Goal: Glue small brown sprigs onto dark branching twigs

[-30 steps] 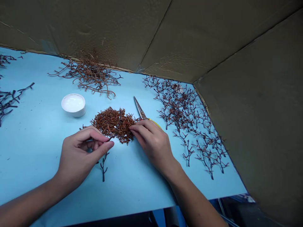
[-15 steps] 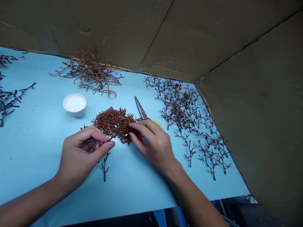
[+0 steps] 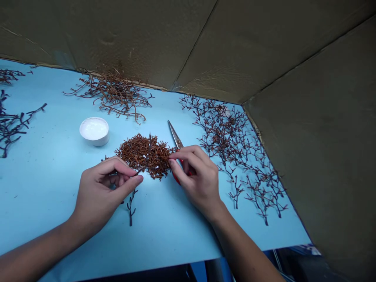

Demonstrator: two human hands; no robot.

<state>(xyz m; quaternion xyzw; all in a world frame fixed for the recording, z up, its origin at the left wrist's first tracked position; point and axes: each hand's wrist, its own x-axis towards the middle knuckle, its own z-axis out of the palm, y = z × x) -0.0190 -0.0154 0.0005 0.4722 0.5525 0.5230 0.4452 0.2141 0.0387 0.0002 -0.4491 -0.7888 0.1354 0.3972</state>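
1. Two brown walls (image 3: pixel 141 35) biggest, back and right, meeting in a corner; we log them first.
2. Pale blue table (image 3: pixel 176 231) next, under everything else we list.
3. Right side: wide tangle of forked twigs (image 3: pixel 219 141) beside the wall.
4. Back: heap of long thin stems (image 3: pixel 117 90) against the wall.
5. Left hand (image 3: pixel 102 182): we see thumb and index pinched on the lower end of a dark twig (image 3: pixel 141 170), other fingers curled in.
6. Right hand (image 3: pixel 196 176): half curled, thumb and index tips close together; we can't tell if it grips a small piece.
7. Far left: dark branches (image 3: pixel 13 125), cut by the frame edge.
8. Pile of short clippings (image 3: pixel 135 150) between the hands, at the right fingertips.
9. Scissors (image 3: pixel 178 141), blades pointing to the back, red handle partly hidden by the right hand; contact, we can't tell.
10. White tub (image 3: pixel 94 133), white stuff inside, left of the pile.
11. Dark twig slants up from the left fingertips, in front of the pile.
12. Loose twig (image 3: pixel 130 211) on the table, just below the left fingertips.
13. White dab (image 3: pixel 144 156) on the dark twig, smallest we mark.
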